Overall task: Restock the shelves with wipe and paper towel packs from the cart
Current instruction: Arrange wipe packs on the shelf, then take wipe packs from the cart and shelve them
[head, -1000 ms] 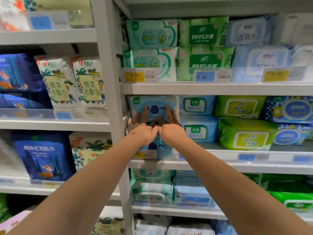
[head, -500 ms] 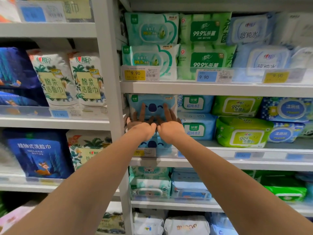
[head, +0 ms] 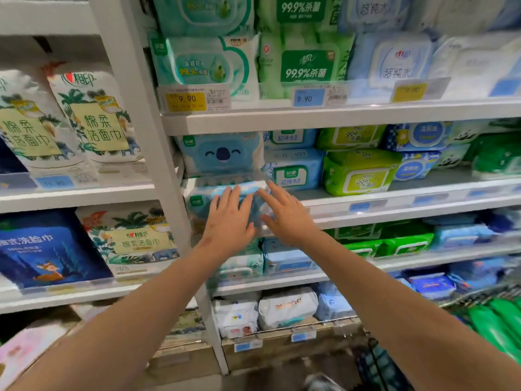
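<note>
Two light blue koala-face wipe packs are stacked at the left end of the middle shelf (head: 394,206): the upper pack (head: 222,153) shows its whole face, the lower pack (head: 198,204) is partly hidden behind the clear shelf lip and my hands. My left hand (head: 229,218) lies in front of the lower pack with straight fingers. My right hand (head: 284,211) is beside it, fingers spread and straight, holding nothing. Whether either hand touches the pack I cannot tell.
A white upright post (head: 146,153) divides the shelving. Blue wipe packs (head: 294,172) and lime green packs (head: 359,173) fill the same shelf to the right. Cotton towel bags (head: 95,119) stand at the left. A cart's edge with green packs (head: 496,323) shows at lower right.
Both hands have come off the upper koala pack and dropped to the lower pack's height, fingers now spread. The view has moved closer and tilted down.
</note>
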